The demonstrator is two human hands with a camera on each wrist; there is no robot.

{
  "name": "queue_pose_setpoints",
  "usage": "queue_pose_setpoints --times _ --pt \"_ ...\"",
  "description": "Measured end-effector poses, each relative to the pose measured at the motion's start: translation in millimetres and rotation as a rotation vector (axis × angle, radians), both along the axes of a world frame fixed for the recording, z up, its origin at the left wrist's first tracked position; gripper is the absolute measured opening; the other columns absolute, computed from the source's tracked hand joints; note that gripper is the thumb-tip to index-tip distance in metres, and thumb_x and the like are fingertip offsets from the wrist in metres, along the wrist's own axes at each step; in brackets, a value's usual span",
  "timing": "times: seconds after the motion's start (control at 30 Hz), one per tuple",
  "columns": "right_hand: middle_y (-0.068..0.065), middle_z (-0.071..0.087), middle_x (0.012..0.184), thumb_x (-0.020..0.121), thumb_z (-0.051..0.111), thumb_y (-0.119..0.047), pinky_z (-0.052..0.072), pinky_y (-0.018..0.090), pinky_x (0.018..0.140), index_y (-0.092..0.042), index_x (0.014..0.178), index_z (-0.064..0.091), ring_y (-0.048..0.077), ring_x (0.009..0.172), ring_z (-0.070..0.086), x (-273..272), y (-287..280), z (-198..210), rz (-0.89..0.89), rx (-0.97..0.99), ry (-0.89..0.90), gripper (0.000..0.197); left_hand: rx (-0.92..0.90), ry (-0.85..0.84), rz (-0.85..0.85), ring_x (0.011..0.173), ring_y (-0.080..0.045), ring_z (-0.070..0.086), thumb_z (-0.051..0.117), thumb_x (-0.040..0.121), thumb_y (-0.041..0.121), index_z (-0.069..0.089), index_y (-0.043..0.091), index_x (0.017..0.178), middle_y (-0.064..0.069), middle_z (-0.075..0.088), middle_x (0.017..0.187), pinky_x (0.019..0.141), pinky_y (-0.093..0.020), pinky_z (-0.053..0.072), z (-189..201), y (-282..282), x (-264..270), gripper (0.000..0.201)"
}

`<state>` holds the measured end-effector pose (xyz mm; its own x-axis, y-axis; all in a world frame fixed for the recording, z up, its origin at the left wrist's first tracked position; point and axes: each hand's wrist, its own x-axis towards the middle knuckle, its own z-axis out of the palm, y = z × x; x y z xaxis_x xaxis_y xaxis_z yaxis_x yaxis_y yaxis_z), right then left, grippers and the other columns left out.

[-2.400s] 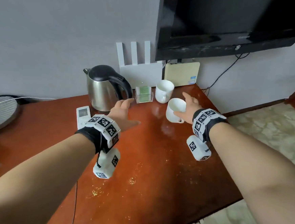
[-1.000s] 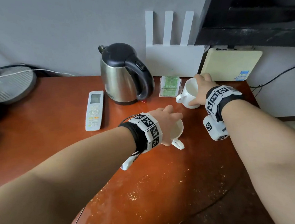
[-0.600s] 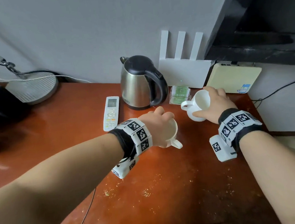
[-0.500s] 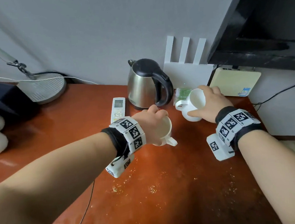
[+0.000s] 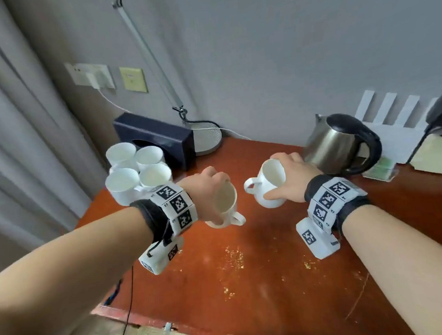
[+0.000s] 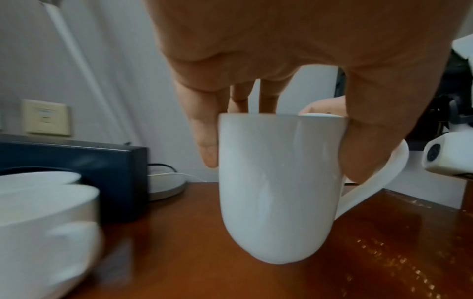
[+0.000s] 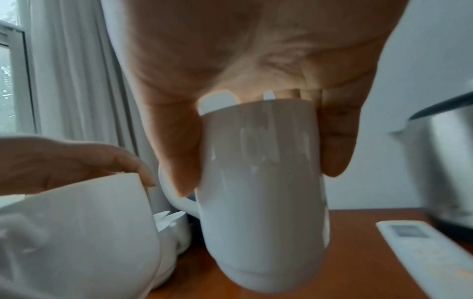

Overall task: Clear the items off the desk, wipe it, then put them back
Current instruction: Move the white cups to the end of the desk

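My left hand (image 5: 206, 192) grips a white mug (image 5: 224, 206) by its rim from above, held off the red-brown desk (image 5: 249, 271); the left wrist view shows that mug (image 6: 279, 188) clear of the wood, fingers (image 6: 204, 141) and thumb on its sides. My right hand (image 5: 292, 177) grips a second white mug (image 5: 270, 184) from above, also lifted, its handle pointing left. In the right wrist view this mug (image 7: 263, 192) hangs above the desk with the other mug (image 7: 76, 232) to its left. Several white mugs (image 5: 135, 171) stand grouped at the desk's far left corner.
A steel kettle (image 5: 339, 144) with a black handle stands at the back right, a white router (image 5: 396, 127) behind it. A dark box (image 5: 154, 141) and a lamp base (image 5: 207, 139) sit at the back left. A remote (image 7: 430, 257) lies beside the kettle. Crumbs dot the desk's middle.
Each hand has taken hold of a mug and lifted it. Both have carried their mugs leftward, towards the cluster of mugs at the desk's left corner.
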<state>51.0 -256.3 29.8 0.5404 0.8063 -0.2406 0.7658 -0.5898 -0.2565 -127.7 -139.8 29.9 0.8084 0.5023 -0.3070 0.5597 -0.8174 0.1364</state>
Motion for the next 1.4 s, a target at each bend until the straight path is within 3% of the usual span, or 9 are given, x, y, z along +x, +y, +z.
queue_pose_setpoints --times 0.17,0.43,0.67,0.87,1.03,1.23,1.4 --pt "0.002 0.036 0.124 0.067 0.074 -0.045 0.044 0.034 0.084 -0.030 0.133 0.029 0.026 0.107 0.051 -87.6 56.8 -23.6 0.094 -0.033 0.037 0.081 0.006 0.054 0.124 0.092 -0.023 0.059 0.074 0.067 0.040 0.028 0.026 0.139 0.003 0.038 0.123 0.079 -0.039 0.055 -13.6 53.0 -87.0 0.087" --pt "0.004 0.035 0.123 0.068 0.072 -0.044 0.043 0.034 0.084 -0.025 0.131 0.030 0.026 0.111 0.046 -161.0 105.4 -62.1 0.109 -0.079 0.026 0.077 -0.025 0.014 0.268 0.112 -0.027 0.054 0.071 0.075 0.046 0.023 0.019 0.144 -0.004 0.035 0.136 0.088 -0.035 0.050 -42.6 102.1 -148.7 0.088" --pt "0.005 0.032 0.127 0.074 0.066 -0.047 0.043 0.035 0.090 -0.025 0.135 0.027 0.029 0.116 0.043 -169.0 118.8 -81.9 0.076 -0.071 0.011 0.076 -0.127 -0.041 0.279 0.119 -0.025 0.049 0.074 0.072 0.043 0.019 0.021 0.144 -0.002 0.034 0.140 0.094 -0.036 0.047 -67.1 109.4 -135.6 0.094" --pt "0.005 0.033 0.129 0.075 0.065 -0.047 0.042 0.035 0.087 -0.026 0.136 0.027 0.029 0.114 0.042 -168.7 124.0 -91.7 0.126 -0.078 0.022 0.075 -0.140 -0.003 0.287 0.120 -0.025 0.047 0.074 0.073 0.042 0.017 0.022 0.146 -0.001 0.030 0.144 0.095 -0.035 0.047 -83.5 117.6 -139.9 0.095" --pt "0.003 0.033 0.129 0.073 0.067 -0.046 0.043 0.035 0.084 -0.028 0.131 0.029 0.026 0.113 0.041 -169.3 129.0 -94.4 0.175 -0.084 0.025 0.072 -0.124 0.019 0.283 0.121 -0.025 0.047 0.074 0.074 0.035 0.017 0.026 0.146 -0.001 0.030 0.145 0.092 -0.034 0.048 -85.4 127.9 -145.7 0.092" --pt "0.003 0.030 0.133 0.074 0.067 -0.045 0.044 0.037 0.088 -0.031 0.141 0.019 0.025 0.120 0.035 -174.8 131.2 -96.0 0.222 -0.074 0.040 0.083 -0.113 0.041 0.305 0.120 -0.026 0.045 0.073 0.074 0.033 0.019 0.032 0.144 -0.002 0.028 0.140 0.094 -0.036 0.048 -85.6 138.5 -155.0 0.089" --pt "0.003 0.020 0.141 0.075 0.069 -0.041 0.045 0.040 0.093 -0.029 0.144 0.020 0.026 0.127 0.027 -178.4 135.4 -94.6 0.284 -0.062 0.046 0.086 -0.046 0.078 0.265 0.120 -0.027 0.046 0.073 0.075 0.034 0.020 0.034 0.144 -0.004 0.031 0.137 0.094 -0.038 0.048 -81.6 142.9 -152.2 0.087"
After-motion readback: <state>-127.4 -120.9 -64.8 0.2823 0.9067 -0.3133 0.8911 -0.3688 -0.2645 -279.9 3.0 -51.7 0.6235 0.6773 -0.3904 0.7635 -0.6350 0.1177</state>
